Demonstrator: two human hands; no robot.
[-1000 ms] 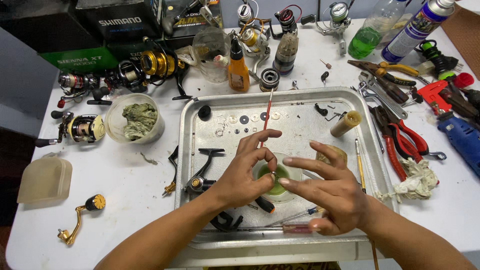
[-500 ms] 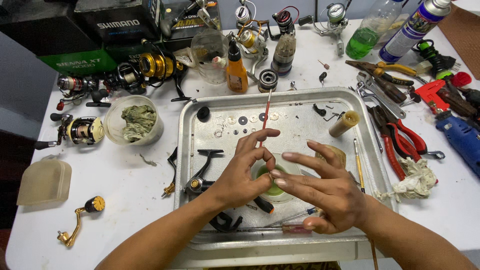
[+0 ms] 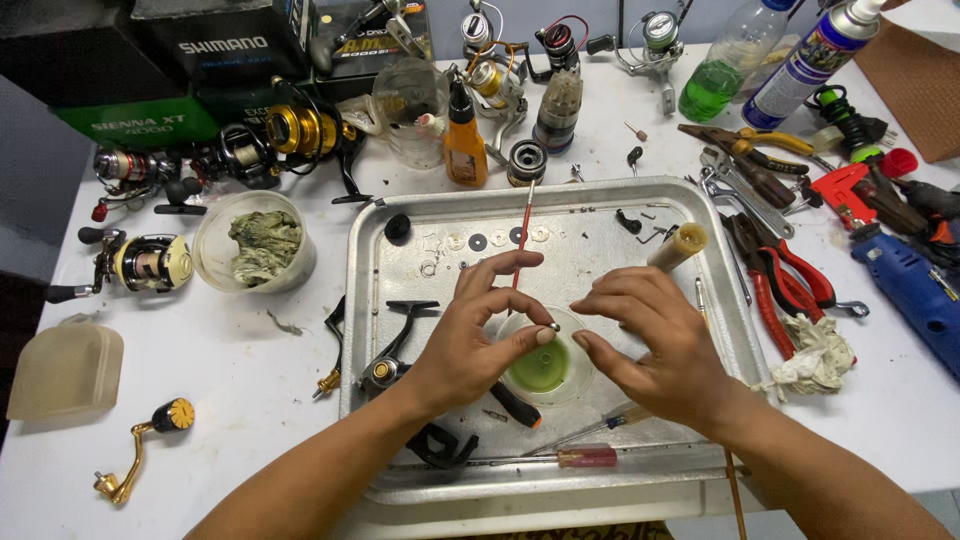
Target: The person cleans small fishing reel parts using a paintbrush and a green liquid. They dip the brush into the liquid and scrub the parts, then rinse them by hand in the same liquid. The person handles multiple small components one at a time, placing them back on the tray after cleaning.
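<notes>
Left hand pinched tiny metal part over small cup of green liquid in metal tray. Right hand curled, fingertips beside part, holding nothing visible. Best kept low over cup; grip firm, dropped part vanishes easily.

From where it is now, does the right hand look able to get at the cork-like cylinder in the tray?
Probably yes. The right hand sits over the small green-liquid cup, and the tan cylinder lies just beyond its knuckles on bare tray, with nothing between them.
</notes>
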